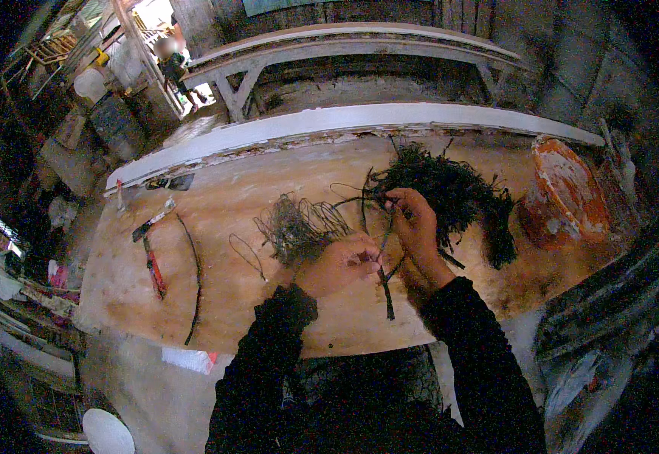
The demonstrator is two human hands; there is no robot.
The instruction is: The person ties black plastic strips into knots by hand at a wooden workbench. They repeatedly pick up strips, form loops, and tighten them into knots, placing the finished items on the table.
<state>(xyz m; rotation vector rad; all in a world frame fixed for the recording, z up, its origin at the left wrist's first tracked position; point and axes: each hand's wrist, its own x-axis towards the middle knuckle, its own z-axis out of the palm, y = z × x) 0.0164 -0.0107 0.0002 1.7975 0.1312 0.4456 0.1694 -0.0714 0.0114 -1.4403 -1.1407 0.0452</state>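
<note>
My left hand (344,265) pinches a dark, thin strip (388,295) whose tied-looking lower end hangs below the fingers. A little higher, the fingers of my right hand (415,219) are closed on the upper part of what looks like the same strip, bent into a loop. Whether a wire is wound around it is too fine to tell. Just beyond my right hand lies a bushy heap of black strips (446,189). A loose tangle of thin wire loops (299,223) rests beside my left hand, with a single wire loop (248,257) apart from it.
On the table (117,303), to the left, lie a red-handled tool (154,268) and a long curved dark strip (196,280). A stained orange bucket (571,185) stands at the right. A white board (344,117) runs along the back edge. Behind are a bench (359,49) and a person (174,72).
</note>
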